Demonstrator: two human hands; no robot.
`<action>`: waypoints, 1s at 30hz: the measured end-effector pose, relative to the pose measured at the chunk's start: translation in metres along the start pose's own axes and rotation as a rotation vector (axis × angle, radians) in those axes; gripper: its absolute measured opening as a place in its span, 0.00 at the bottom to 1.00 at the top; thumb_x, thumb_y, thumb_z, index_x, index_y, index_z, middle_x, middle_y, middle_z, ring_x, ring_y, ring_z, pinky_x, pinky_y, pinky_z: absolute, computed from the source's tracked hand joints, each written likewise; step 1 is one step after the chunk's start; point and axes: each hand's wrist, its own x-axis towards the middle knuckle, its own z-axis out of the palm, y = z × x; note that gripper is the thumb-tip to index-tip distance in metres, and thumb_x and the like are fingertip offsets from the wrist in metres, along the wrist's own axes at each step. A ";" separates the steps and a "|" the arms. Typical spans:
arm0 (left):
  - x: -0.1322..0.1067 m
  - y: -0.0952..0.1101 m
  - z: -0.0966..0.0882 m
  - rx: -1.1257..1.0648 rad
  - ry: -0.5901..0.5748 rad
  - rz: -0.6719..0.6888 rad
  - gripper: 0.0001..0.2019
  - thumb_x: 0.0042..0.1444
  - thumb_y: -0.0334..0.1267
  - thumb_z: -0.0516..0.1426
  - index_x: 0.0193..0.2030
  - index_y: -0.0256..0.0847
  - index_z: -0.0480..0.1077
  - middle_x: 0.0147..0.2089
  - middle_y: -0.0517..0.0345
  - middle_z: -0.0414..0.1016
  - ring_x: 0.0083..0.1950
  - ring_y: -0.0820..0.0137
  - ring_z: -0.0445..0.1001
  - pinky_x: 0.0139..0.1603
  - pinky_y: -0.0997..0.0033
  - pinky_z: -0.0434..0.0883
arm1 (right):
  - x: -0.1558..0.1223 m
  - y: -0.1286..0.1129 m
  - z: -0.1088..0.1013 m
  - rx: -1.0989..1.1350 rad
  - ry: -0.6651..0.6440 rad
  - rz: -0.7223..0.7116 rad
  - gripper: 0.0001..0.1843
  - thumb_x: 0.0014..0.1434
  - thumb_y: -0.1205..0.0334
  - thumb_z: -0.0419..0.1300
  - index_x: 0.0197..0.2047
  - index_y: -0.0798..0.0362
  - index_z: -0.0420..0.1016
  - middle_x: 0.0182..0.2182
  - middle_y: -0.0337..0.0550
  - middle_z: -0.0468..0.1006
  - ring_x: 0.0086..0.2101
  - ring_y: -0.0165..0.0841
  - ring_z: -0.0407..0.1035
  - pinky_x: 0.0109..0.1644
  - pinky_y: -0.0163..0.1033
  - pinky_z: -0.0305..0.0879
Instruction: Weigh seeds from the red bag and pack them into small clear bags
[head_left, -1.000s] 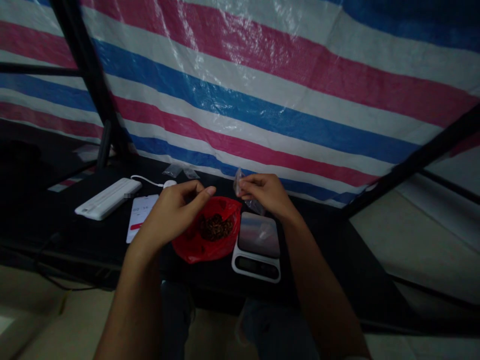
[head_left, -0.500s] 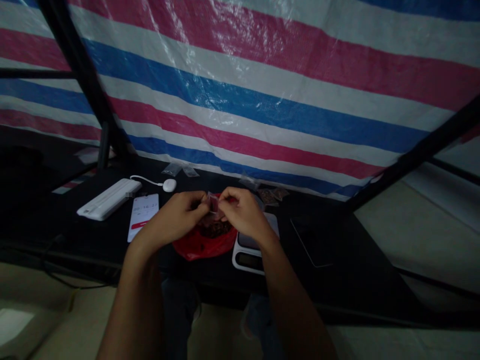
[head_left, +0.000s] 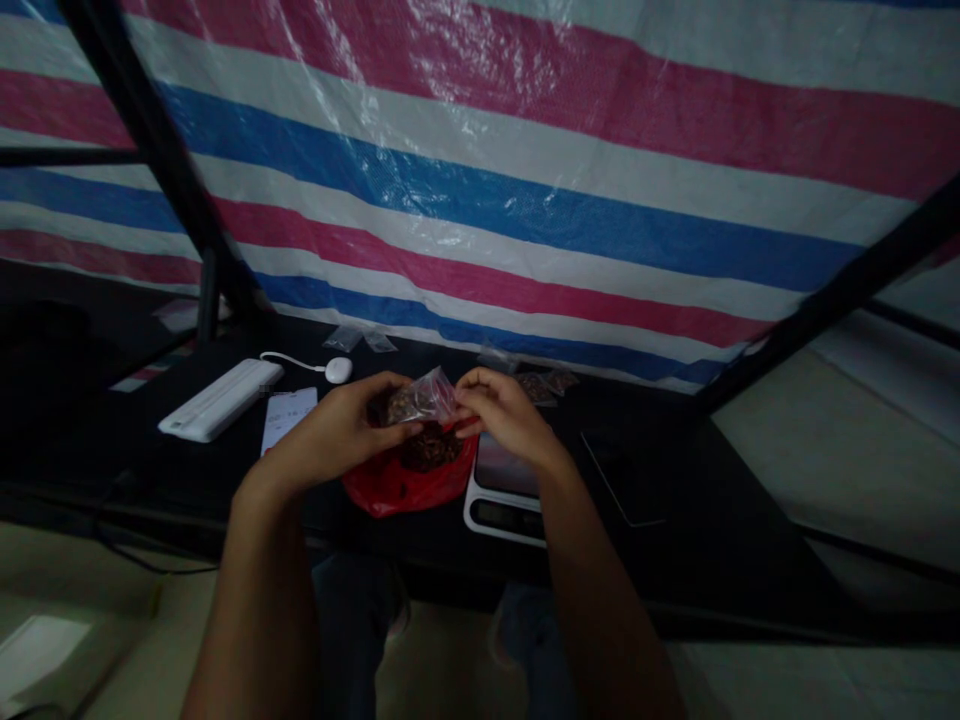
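Note:
My left hand (head_left: 336,432) and my right hand (head_left: 506,412) hold a small clear plastic bag (head_left: 421,398) between them, above the red plastic bag. Dark brown pieces lie in the lower part of the small bag. The red plastic bag (head_left: 397,488) sits open on the black table (head_left: 660,560), with a heap of dark brown pieces (head_left: 431,448) inside. To its right is a white digital kitchen scale (head_left: 501,515), its platform partly hidden by my right hand.
Several small clear bags (head_left: 343,338) lie at the table's far edge, and filled small bags (head_left: 540,384) sit behind the scale. On the left are a white power bank (head_left: 220,400), a phone (head_left: 289,418) and a white corded round device (head_left: 339,370). A striped tarpaulin (head_left: 480,200) hangs behind.
The small bag has opened out between my hands and now shows dark pieces inside. My hands have drawn slightly apart, and the view has tilted a little.

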 end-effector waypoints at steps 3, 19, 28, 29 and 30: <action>-0.003 -0.002 -0.006 0.159 0.065 -0.036 0.24 0.54 0.47 0.63 0.56 0.40 0.77 0.51 0.50 0.83 0.48 0.56 0.81 0.51 0.58 0.78 | -0.006 0.003 -0.004 -0.275 -0.056 -0.212 0.28 0.57 0.61 0.70 0.60 0.48 0.70 0.62 0.52 0.74 0.59 0.42 0.73 0.60 0.51 0.74; -0.004 -0.001 -0.003 0.214 0.160 -0.018 0.28 0.50 0.48 0.66 0.58 0.42 0.76 0.54 0.48 0.81 0.53 0.52 0.80 0.56 0.53 0.78 | 0.003 0.015 0.022 -1.004 -0.115 -0.353 0.27 0.58 0.56 0.73 0.58 0.53 0.77 0.53 0.53 0.82 0.54 0.46 0.73 0.58 0.49 0.66; -0.001 0.014 -0.001 0.260 0.193 0.074 0.22 0.57 0.49 0.62 0.55 0.42 0.79 0.58 0.49 0.80 0.57 0.54 0.79 0.61 0.55 0.76 | 0.002 0.019 0.027 -1.030 -0.030 -0.324 0.30 0.61 0.56 0.70 0.63 0.56 0.70 0.58 0.56 0.78 0.57 0.48 0.72 0.60 0.51 0.66; -0.001 0.015 0.000 0.268 0.198 0.082 0.22 0.57 0.49 0.62 0.55 0.41 0.80 0.58 0.48 0.80 0.57 0.54 0.78 0.62 0.55 0.75 | 0.002 0.019 0.028 -1.027 -0.023 -0.320 0.31 0.61 0.56 0.70 0.64 0.56 0.69 0.58 0.57 0.78 0.58 0.48 0.72 0.60 0.51 0.66; 0.000 0.016 0.001 0.277 0.202 0.087 0.22 0.57 0.49 0.62 0.55 0.40 0.79 0.58 0.48 0.80 0.58 0.54 0.78 0.62 0.55 0.75 | 0.002 0.019 0.028 -1.022 -0.018 -0.319 0.32 0.61 0.55 0.70 0.64 0.56 0.69 0.59 0.57 0.78 0.58 0.48 0.71 0.61 0.52 0.65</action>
